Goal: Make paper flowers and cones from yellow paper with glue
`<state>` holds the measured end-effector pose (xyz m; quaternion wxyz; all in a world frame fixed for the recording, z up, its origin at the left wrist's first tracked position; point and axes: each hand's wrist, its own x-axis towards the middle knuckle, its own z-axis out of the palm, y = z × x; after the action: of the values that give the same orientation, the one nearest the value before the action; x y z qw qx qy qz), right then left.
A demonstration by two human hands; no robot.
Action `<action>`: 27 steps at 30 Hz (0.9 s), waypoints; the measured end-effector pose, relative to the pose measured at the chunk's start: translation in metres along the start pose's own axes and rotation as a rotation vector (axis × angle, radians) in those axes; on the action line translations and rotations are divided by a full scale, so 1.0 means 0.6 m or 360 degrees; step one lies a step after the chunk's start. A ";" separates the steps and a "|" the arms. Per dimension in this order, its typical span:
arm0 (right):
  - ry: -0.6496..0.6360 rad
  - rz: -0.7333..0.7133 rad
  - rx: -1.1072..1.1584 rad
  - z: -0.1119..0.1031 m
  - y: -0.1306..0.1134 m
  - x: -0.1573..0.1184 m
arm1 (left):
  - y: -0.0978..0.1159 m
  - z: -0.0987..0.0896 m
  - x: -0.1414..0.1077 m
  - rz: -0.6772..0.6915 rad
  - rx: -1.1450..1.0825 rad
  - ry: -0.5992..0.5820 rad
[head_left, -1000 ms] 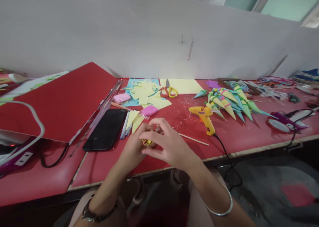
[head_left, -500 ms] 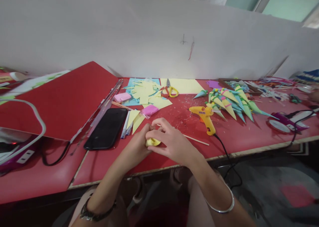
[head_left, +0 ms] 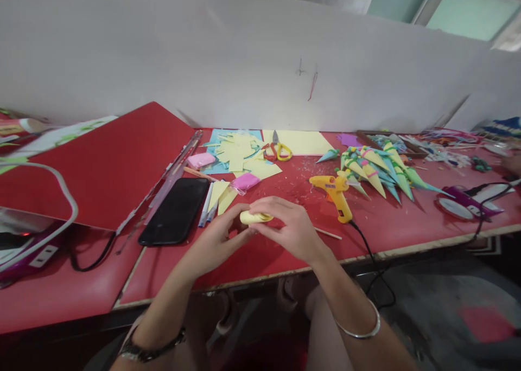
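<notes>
A rolled piece of pale yellow paper (head_left: pixel 255 217) lies crosswise between my two hands, just above the red table (head_left: pixel 260 257). My left hand (head_left: pixel 222 236) grips its left end between thumb and fingers. From the right, my right hand (head_left: pixel 285 223) pinches it, fingers over the top and thumb below. A thin wooden stick (head_left: pixel 328 233) rests on the table beyond my right hand, partly hidden by it. Close by on the left are cut yellow paper pieces (head_left: pixel 226 199), pens (head_left: pixel 207 208) and a pink packet (head_left: pixel 245 182).
A black phone (head_left: pixel 174 211) lies left of my hands. A yellow glue gun (head_left: pixel 334 192) with a trailing cord stands right, before a heap of paper cones (head_left: pixel 376 167). Scissors (head_left: pixel 278 149) and paper strips (head_left: pixel 236 151) lie behind. A red board (head_left: pixel 109 165) leans at left.
The yellow roll has turned from showing its coiled end to lying sideways. My left hand has opened out to the left, and my right hand's fingers have closed over the roll.
</notes>
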<state>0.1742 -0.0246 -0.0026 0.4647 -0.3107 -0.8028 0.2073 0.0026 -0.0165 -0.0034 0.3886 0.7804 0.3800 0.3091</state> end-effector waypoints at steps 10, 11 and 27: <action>0.0124 0.0051 0.0052 0.005 0.001 0.001 | 0.008 -0.008 0.004 -0.0121 -0.0347 0.0053; 0.0107 0.0042 0.0051 0.006 0.002 0.001 | 0.007 -0.009 0.005 -0.0132 -0.0337 0.0063; 0.0052 -0.0061 -0.0163 0.016 0.009 -0.005 | -0.008 0.014 0.010 -0.0287 -0.0689 0.0301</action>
<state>0.1682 -0.0232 -0.0123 0.4652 -0.3220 -0.8105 0.1518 0.0106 -0.0126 -0.0105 0.5354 0.6096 0.4078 0.4189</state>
